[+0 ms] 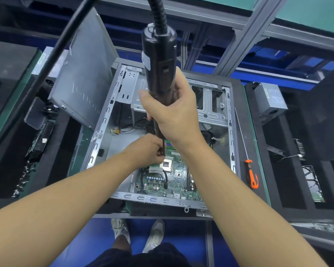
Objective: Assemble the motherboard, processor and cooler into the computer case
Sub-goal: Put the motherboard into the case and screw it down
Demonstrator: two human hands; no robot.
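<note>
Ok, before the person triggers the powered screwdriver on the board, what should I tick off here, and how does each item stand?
1. Motherboard lies inside the case: ok.
2. Right hand grips the powered screwdriver: ok.
3. Left hand steadies the bit near its tip: ok.
4. Bit seated on a screw: cannot tell, fingers hide it.
5. Processor socket uncovered, no cooler fitted: ok.
6. Loose black cable lies across the board: not ok.

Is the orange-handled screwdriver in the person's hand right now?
No, the orange-handled screwdriver lies beside the case; the right hand grips the electric driver.
</note>
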